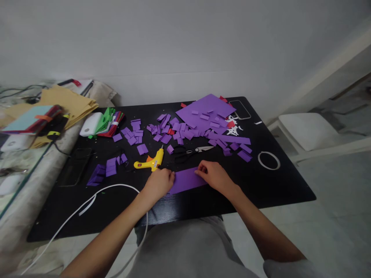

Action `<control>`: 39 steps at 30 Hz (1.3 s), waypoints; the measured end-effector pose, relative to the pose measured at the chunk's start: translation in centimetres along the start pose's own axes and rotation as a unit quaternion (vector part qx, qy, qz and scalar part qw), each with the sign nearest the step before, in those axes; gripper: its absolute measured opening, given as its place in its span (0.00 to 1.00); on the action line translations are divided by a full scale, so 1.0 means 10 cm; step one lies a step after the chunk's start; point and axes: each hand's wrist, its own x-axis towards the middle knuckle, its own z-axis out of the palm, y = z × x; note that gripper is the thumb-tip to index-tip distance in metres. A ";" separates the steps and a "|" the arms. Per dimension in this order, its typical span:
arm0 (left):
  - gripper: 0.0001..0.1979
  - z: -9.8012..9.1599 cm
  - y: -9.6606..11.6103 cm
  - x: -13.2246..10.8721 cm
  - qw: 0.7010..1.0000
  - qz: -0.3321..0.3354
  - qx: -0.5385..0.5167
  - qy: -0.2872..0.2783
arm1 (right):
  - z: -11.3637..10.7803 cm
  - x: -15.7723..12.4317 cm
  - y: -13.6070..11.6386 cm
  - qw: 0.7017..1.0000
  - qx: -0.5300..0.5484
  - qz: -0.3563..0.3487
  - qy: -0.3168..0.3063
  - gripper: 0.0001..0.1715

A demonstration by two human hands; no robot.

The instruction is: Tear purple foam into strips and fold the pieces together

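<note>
We are observing a purple strip [187, 180] lying near the front edge of the black worktop [272, 193], between both hands. The left hand [160, 180] is resting at the strip's left end, its fingers curling together; we are seeing contact, but cannot tell whether they are gripping or only pressing. The right hand [215, 175] is pinching the strip's far edge towards its right end, thumb and forefinger coming together on the paper.

We are noting a yellow glue gun [157, 157] lying just beyond the left hand, its nozzle pointing away from the person. Scissors [204, 148] are lying beyond the strip, their blades pointing right. Further back, we are recording many small purple pieces [165, 138] scattering across the surface, some lying on a large purple sheet [203, 106]. A white ring [269, 168] is lying well to the right.
</note>
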 end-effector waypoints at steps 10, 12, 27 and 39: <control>0.22 -0.01 -0.07 -0.03 1.000 -0.014 -0.008 -0.009 | -0.02 -0.02 0.04 1.000 0.004 0.003 0.002 0.05; 0.21 -0.01 -0.09 -0.04 1.000 -0.016 -0.003 -0.011 | -0.01 -0.01 0.05 1.000 0.008 0.001 0.001 0.05; 0.21 0.08 -0.10 -0.10 0.997 0.022 0.063 0.027 | -0.01 -0.01 0.04 1.000 0.008 -0.003 0.001 0.05; 0.25 0.27 -0.11 -0.20 0.980 0.180 0.075 0.040 | -0.01 -0.02 0.04 1.000 0.007 -0.007 0.006 0.05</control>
